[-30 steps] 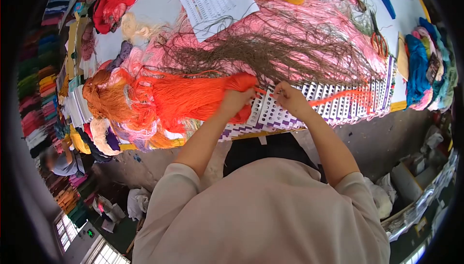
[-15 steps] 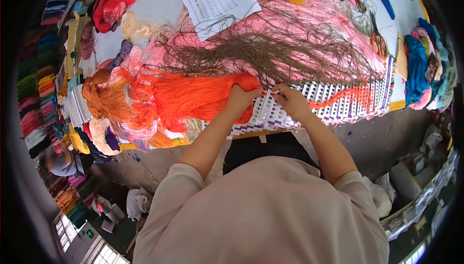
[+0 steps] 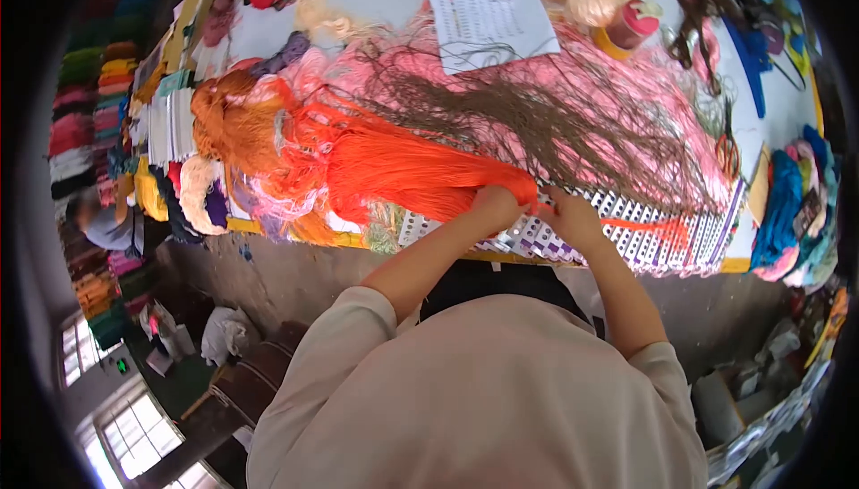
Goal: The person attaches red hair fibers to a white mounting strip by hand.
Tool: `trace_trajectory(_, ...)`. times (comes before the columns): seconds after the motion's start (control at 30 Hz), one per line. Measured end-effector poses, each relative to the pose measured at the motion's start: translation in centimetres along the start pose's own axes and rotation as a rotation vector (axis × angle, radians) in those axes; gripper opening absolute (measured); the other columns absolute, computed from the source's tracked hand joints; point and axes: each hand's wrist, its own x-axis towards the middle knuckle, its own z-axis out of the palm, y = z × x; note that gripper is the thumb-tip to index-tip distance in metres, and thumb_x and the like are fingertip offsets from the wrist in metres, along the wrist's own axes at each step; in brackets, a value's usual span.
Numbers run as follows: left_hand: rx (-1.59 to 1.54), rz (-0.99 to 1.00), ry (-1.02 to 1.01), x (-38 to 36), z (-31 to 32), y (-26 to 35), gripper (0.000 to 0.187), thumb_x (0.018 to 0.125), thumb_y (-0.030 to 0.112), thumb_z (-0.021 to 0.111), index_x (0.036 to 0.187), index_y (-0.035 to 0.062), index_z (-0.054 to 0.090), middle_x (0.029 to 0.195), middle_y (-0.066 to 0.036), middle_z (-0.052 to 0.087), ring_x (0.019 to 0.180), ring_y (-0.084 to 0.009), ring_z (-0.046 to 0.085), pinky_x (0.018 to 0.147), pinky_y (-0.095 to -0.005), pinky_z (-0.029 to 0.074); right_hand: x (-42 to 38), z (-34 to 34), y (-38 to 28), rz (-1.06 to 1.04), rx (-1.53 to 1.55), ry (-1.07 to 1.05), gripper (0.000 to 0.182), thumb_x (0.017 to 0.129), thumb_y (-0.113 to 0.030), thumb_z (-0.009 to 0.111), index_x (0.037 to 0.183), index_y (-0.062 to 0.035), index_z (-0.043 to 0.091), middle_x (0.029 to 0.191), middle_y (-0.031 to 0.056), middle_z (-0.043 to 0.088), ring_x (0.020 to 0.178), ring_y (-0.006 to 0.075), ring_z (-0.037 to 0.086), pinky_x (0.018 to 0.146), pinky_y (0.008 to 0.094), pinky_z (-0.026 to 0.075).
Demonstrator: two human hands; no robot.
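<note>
A thick skein of bright orange thread [image 3: 403, 167] lies across the front of the table, its folded end at my left hand. My left hand [image 3: 497, 208] is closed around that end. Just to its right, my right hand [image 3: 574, 221] has its fingers pinched at a short bit of orange thread by the skein's end. Under both hands runs a row of white cards with punched holes [image 3: 617, 216]. Orange strands [image 3: 658, 228] are threaded through cards on the right. Behind the hands, dark brown threads [image 3: 555, 122] spread over pink threads [image 3: 394, 51].
A printed sheet [image 3: 492, 10] lies at the back beside cream yarn balls [image 3: 595, 1] and a pink-and-yellow container [image 3: 629, 28]. Scissors [image 3: 727, 156] rest at the right. Colored skeins [image 3: 783, 203] hang off the right edge. Another person [image 3: 106, 221] is at the far left.
The view has shifted, so the table appears further right and tilted. My hands have come closer together, and the right fingers now meet the orange thread at the skein's end.
</note>
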Motion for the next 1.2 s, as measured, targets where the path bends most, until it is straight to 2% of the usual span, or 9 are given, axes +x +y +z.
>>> trace_trajectory(0.17,-1.335,-0.370,-0.240,-4.2,-11.5,-5.4,0.015,0.091,0.022,0.064,0.094,0.0071,0.067,0.081,-0.004,0.065,0.060,-0.0057,0.056,0.045,-0.0173,0.039,0.4,0.6,-0.4,0.076,0.007,0.001,0.039,0.086,-0.043,0.065,0.111,-0.0173,0.051,0.080,0.0143,0.068,0.080,0.0360,0.067,0.068,0.0478,0.050)
trace_trajectory(0.33,-1.824,-0.006,0.200,-7.8,-22.1,-13.9,0.016,0.094,0.019,0.059,0.098,0.0037,0.062,0.073,-0.001,0.058,0.048,-0.0040,0.038,0.042,-0.0196,0.032,0.6,1.2,-0.2,0.090,-0.016,0.009,0.034,0.086,-0.039,0.065,0.109,-0.0193,0.050,0.079,0.0108,0.068,0.078,0.0344,0.067,0.065,0.0472,0.051)
trace_trajectory(0.4,-1.481,-0.276,0.775,-9.2,-24.3,-12.4,0.022,0.095,0.018,0.056,0.104,-0.0006,0.061,0.072,-0.001,0.059,0.047,-0.0042,0.036,0.041,-0.0175,0.029,0.4,1.4,-0.3,0.091,-0.040,0.015,0.035,0.086,-0.037,0.066,0.111,-0.0197,0.049,0.079,0.0102,0.068,0.078,0.0340,0.067,0.065,0.0472,0.051)
trace_trajectory(0.53,-1.627,-0.091,0.178,-12.5,-23.9,-12.2,0.032,0.099,0.022,0.051,0.115,-0.0050,0.059,0.077,-0.002,0.062,0.046,-0.0035,0.032,0.041,-0.0179,0.026,-0.5,2.0,0.0,0.060,0.009,-0.003,0.043,0.085,-0.032,0.066,0.119,-0.0154,0.046,0.080,0.0129,0.069,0.079,0.0351,0.067,0.067,0.0465,0.051)
trace_trajectory(0.6,-1.405,0.160,0.188,-13.3,-21.6,-8.9,0.033,0.099,0.023,0.051,0.113,-0.0046,0.061,0.087,-0.006,0.067,0.057,-0.0073,0.053,0.053,-0.0192,0.043,-1.3,1.4,-1.2,0.046,0.008,-0.002,0.050,0.084,-0.031,0.068,0.125,-0.0142,0.044,0.079,0.0133,0.069,0.079,0.0351,0.067,0.068,0.0462,0.051)
trace_trajectory(0.67,-1.125,0.255,0.443,-13.2,-19.5,-3.5,0.036,0.098,0.028,0.053,0.114,-0.0037,0.062,0.104,-0.012,0.068,0.090,-0.0190,0.067,0.083,-0.0293,0.051,-1.9,0.4,-3.3,0.015,0.096,0.051,0.050,0.083,-0.027,0.069,0.124,-0.0103,0.046,0.083,0.0146,0.068,0.080,0.0339,0.067,0.069,0.0448,0.051)
trace_trajectory(0.73,-1.352,0.410,0.293,-13.8,-19.3,-1.4,0.046,0.097,0.034,0.054,0.123,-0.0041,0.057,0.121,-0.016,0.063,0.121,-0.0282,0.055,0.107,-0.0400,0.038,-2.4,-1.0,-7.1,-0.107,0.242,0.270,0.034,0.084,-0.022,0.069,0.111,-0.0057,0.055,0.085,0.0117,0.065,0.073,0.0244,0.064,0.066,0.0367,0.050)
trace_trajectory(0.9,-1.650,0.606,0.038,-15.4,-20.0,1.3,0.067,0.098,0.046,0.044,0.138,-0.0077,0.039,0.151,-0.019,0.031,0.142,-0.0302,0.027,0.115,-0.0445,0.026,-5.6,-7.3,-19.7,-0.312,0.972,0.280,0.009,0.088,-0.001,0.064,0.094,-0.0036,0.058,0.080,-0.0047,0.055,0.066,0.0029,0.043,0.061,0.0190,0.039)
trace_trajectory(1.2,-1.508,0.607,0.037,-18.8,-20.8,2.4,0.049,0.101,0.029,0.048,0.135,-0.0066,0.047,0.137,-0.013,0.051,0.124,-0.0201,0.049,0.105,-0.0344,0.039,-7.0,-8.3,-27.4,-0.418,1.023,0.270,0.010,0.087,-0.005,0.068,0.097,-0.0026,0.066,0.080,-0.0046,0.055,0.068,0.0035,0.045,0.062,0.0199,0.039)
